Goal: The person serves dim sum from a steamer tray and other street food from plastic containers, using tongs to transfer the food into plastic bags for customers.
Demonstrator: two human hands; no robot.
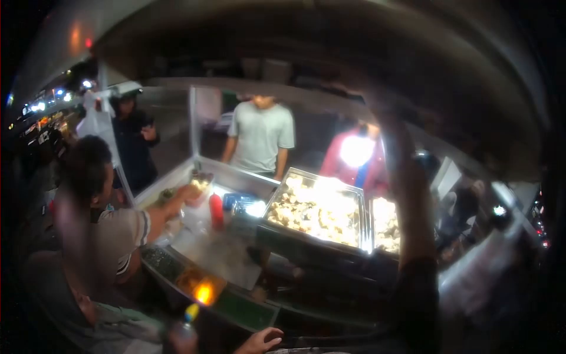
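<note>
At a night food cart, the left hand (260,340) rests loosely curled and empty on the worktop (247,312) edge near a yellow-capped bottle (184,330), probably light, squeezable plastic best taken mid-body; the raised right arm's (413,236) grip cannot be told.
</note>
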